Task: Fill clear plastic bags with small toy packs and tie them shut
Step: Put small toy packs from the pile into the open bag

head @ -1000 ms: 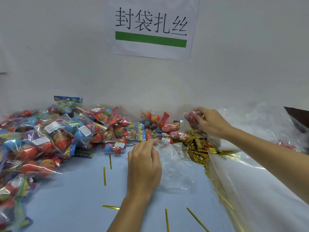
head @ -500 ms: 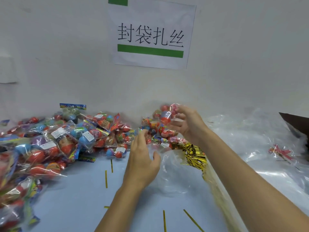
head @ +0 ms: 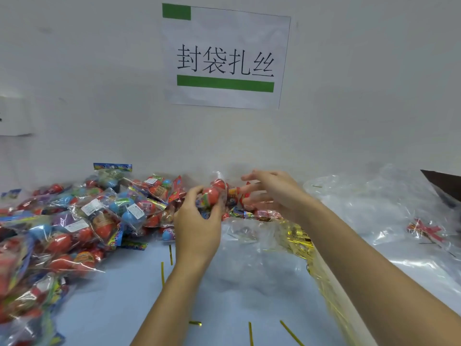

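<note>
Your left hand (head: pixel 197 221) curls its fingers round a toy pack (head: pixel 212 196) with a red ball inside, holding it up just above the far edge of the clear bag (head: pixel 249 245) that lies crumpled on the table (head: pixel 124 308) in front of you. Your right hand (head: pixel 272 193) is right beside that pack, fingers spread and fairly straight, the tips close to the pack's right side; you cannot tell whether they touch it, and they grip nothing that can be seen.

The heap of packs (head: pixel 74 221) fills the left of the table and runs along the wall (head: pixel 99 96) to behind your hands, red and blue balls showing through the wrappers. A bundle of gold ties (head: pixel 301 236) sits just right of the bag, under your right forearm, in a sleeve that runs down toward the near edge. Loose ties (head: pixel 162 273) lie scattered on the blue surface near your left wrist and lower down. A pile of clear plastic (head: pixel 374 216) covers the right side, with one small red pack (head: pixel 424 229) on it, well apart from your hands. A paper sign (head: pixel 224 58) with a green bar hangs on the wall above
</note>
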`<move>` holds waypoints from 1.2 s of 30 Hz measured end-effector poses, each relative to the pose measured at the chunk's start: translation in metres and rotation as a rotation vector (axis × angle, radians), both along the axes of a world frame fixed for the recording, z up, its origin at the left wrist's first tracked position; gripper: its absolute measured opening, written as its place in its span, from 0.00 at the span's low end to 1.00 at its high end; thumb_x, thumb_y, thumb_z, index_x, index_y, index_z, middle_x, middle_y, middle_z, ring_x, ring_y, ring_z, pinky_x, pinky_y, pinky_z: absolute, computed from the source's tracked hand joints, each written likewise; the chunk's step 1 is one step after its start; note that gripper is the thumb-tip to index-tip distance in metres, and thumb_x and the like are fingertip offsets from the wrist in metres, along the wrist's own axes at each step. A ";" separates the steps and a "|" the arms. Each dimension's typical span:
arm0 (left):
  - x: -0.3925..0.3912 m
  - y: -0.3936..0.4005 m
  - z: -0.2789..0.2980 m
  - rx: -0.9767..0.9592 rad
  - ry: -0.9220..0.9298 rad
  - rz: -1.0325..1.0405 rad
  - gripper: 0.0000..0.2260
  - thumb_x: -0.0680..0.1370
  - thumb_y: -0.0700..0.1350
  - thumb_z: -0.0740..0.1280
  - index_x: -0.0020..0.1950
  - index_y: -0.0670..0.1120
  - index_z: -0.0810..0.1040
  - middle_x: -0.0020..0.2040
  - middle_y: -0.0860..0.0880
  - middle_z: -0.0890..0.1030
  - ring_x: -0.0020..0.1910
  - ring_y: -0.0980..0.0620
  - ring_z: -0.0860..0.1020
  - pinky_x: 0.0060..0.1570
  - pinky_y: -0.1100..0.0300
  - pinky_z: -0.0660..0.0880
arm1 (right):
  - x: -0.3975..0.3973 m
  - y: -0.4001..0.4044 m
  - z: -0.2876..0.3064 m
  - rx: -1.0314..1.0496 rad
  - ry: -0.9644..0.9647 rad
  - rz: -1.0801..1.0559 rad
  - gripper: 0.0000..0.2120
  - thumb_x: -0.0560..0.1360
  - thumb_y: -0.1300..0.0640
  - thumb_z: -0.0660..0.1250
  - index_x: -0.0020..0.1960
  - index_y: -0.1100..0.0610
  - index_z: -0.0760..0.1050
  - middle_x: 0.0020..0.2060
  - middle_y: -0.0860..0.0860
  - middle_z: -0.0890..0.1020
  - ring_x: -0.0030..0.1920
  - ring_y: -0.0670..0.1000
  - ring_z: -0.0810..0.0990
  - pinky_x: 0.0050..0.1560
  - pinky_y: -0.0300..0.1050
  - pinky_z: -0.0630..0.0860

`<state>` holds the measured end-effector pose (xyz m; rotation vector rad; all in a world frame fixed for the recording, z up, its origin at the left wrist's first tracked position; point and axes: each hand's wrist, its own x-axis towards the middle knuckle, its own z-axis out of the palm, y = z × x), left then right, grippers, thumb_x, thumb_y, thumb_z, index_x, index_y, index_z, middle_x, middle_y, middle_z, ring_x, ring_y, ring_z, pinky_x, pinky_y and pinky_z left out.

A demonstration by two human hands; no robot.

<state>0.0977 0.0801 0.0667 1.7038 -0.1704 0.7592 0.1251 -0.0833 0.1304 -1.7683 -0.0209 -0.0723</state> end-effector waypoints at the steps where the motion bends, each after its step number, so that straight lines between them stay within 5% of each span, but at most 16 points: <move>1: 0.001 -0.001 -0.001 -0.087 0.061 -0.002 0.09 0.77 0.45 0.72 0.55 0.49 0.76 0.44 0.52 0.81 0.43 0.55 0.78 0.39 0.67 0.70 | 0.005 -0.005 -0.001 0.044 -0.013 -0.078 0.12 0.83 0.55 0.61 0.59 0.58 0.80 0.43 0.53 0.87 0.36 0.51 0.85 0.36 0.43 0.81; 3: 0.002 -0.002 -0.002 -0.236 0.163 -0.005 0.12 0.76 0.43 0.72 0.57 0.47 0.73 0.48 0.47 0.81 0.46 0.49 0.78 0.40 0.62 0.70 | 0.017 -0.015 -0.007 -0.005 -0.083 -0.247 0.11 0.81 0.62 0.60 0.58 0.58 0.80 0.43 0.54 0.85 0.35 0.51 0.82 0.34 0.40 0.78; 6: 0.003 -0.002 -0.002 -0.380 0.221 -0.021 0.13 0.75 0.41 0.71 0.58 0.46 0.73 0.48 0.46 0.81 0.42 0.51 0.78 0.40 0.60 0.72 | 0.032 -0.032 -0.024 -0.351 -0.224 -0.407 0.14 0.76 0.66 0.60 0.54 0.55 0.81 0.49 0.56 0.84 0.39 0.48 0.80 0.36 0.36 0.73; 10: 0.004 -0.002 -0.002 -0.431 0.235 -0.059 0.12 0.75 0.39 0.71 0.55 0.46 0.73 0.43 0.48 0.81 0.31 0.61 0.75 0.31 0.70 0.72 | 0.049 -0.051 -0.039 -0.806 -0.147 -0.274 0.25 0.72 0.68 0.65 0.67 0.53 0.77 0.66 0.55 0.77 0.65 0.54 0.75 0.58 0.41 0.72; 14: 0.002 -0.004 0.000 -0.435 0.257 -0.109 0.11 0.75 0.38 0.71 0.53 0.47 0.74 0.48 0.42 0.82 0.41 0.48 0.79 0.45 0.53 0.77 | 0.063 -0.058 -0.038 -1.031 -0.013 -0.076 0.29 0.76 0.64 0.66 0.76 0.53 0.68 0.74 0.53 0.71 0.72 0.56 0.70 0.68 0.46 0.70; 17: 0.003 -0.004 -0.001 -0.414 0.258 -0.105 0.11 0.75 0.38 0.71 0.48 0.51 0.73 0.48 0.43 0.83 0.45 0.45 0.81 0.54 0.46 0.78 | 0.071 -0.060 -0.042 -1.140 -0.034 -0.067 0.21 0.78 0.59 0.70 0.70 0.53 0.74 0.68 0.55 0.76 0.67 0.57 0.75 0.62 0.46 0.74; 22: 0.004 -0.005 -0.002 -0.401 0.296 -0.094 0.13 0.77 0.42 0.70 0.61 0.45 0.76 0.56 0.47 0.81 0.56 0.46 0.79 0.60 0.42 0.76 | 0.071 -0.059 -0.050 -1.174 -0.175 -0.193 0.09 0.78 0.58 0.70 0.58 0.54 0.81 0.54 0.55 0.82 0.45 0.52 0.77 0.43 0.43 0.72; 27: 0.006 -0.006 -0.002 -0.402 0.297 -0.093 0.10 0.78 0.44 0.69 0.58 0.44 0.75 0.52 0.47 0.80 0.51 0.45 0.78 0.56 0.45 0.77 | 0.058 -0.065 -0.037 -0.995 -0.271 -0.284 0.09 0.78 0.55 0.69 0.53 0.59 0.84 0.49 0.56 0.84 0.50 0.55 0.81 0.48 0.47 0.77; 31: 0.006 -0.008 0.000 -0.427 0.308 -0.076 0.12 0.77 0.45 0.70 0.54 0.49 0.68 0.45 0.51 0.75 0.42 0.51 0.76 0.40 0.55 0.72 | 0.042 -0.070 -0.015 -0.853 -0.328 -0.359 0.08 0.79 0.57 0.69 0.52 0.60 0.84 0.46 0.55 0.84 0.48 0.54 0.80 0.46 0.42 0.70; 36: -0.001 -0.012 0.008 -0.387 0.297 -0.096 0.10 0.76 0.44 0.72 0.42 0.48 0.71 0.36 0.52 0.74 0.32 0.55 0.71 0.30 0.65 0.67 | 0.014 -0.065 0.020 -0.552 -0.421 -0.506 0.10 0.78 0.52 0.71 0.54 0.58 0.84 0.44 0.51 0.82 0.45 0.50 0.80 0.42 0.38 0.73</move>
